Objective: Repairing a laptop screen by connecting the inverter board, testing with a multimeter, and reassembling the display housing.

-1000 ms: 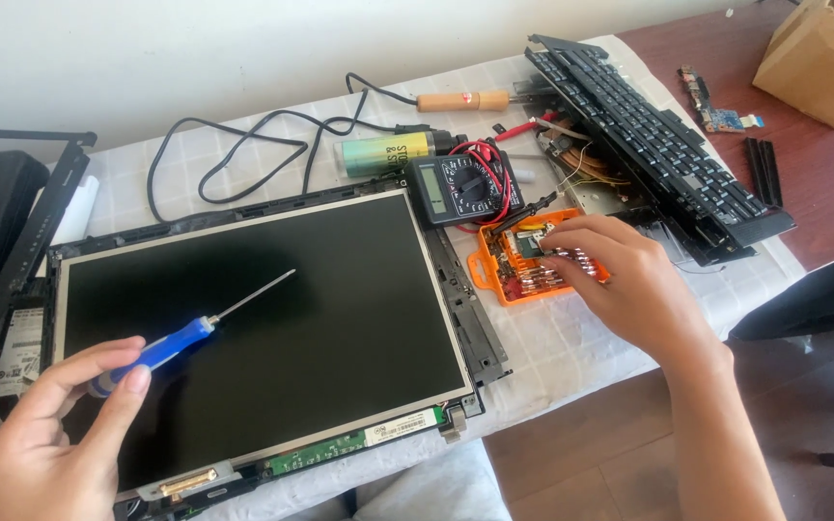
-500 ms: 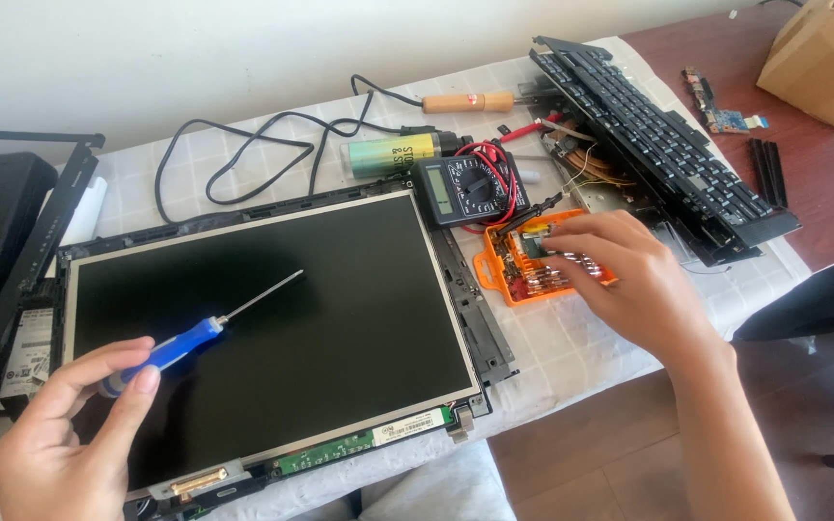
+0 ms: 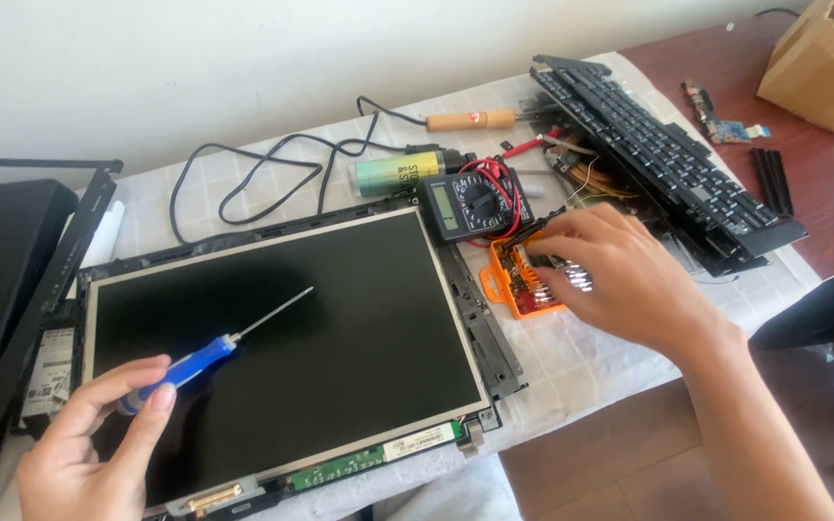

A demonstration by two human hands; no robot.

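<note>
Your left hand (image 3: 84, 453) is still gripping the blue-handled slim screwdriver (image 3: 207, 352) above the bare black laptop screen panel (image 3: 282, 338), while your right hand (image 3: 620, 275), fingers curled, is now probing the orange plastic bit case (image 3: 514, 289), perhaps pinching a bit.

Left hand (image 3: 84, 449) gripping blue screwdriver (image 3: 209, 352); right hand (image 3: 629, 280) over orange bit case (image 3: 518, 285), perhaps touching.

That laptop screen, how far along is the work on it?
Done: the keyboard is off and set aside, and the screen panel lies bare, its circuit strip exposed. In hand: the left hand holds a blue screwdriver, while the right hand reaches into the orange bit case. Left: the panel sits in its frame.
</note>
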